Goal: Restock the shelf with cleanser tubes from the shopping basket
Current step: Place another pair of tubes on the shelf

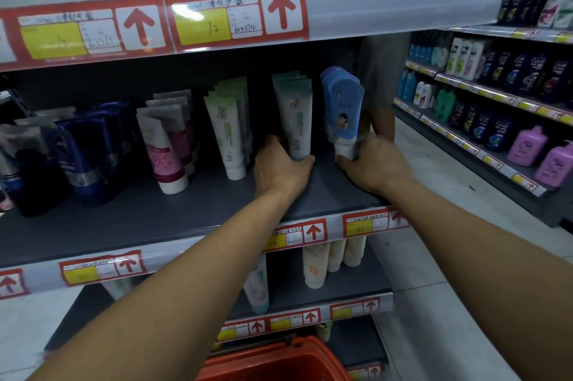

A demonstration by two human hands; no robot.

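Shelf point(130, 219) of dark grey board leaves bare room along its front edge, ahead of the standing rows. Left hand point(280, 168) grips the base of a pale green-white cleanser tube point(296, 120), upright, near the shelf's right end. Right hand point(373, 163) pinches the cap end of a blue tube point(342, 107) just beside the end wall. Between both tubes runs a narrow gap. Orange shopping basket point(276, 362) sits low, below the forearms, beside a pale tiled aisle floor point(434, 256).

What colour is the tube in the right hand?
Light blue plastic tube with a white cap end, held by the right hand; head view.
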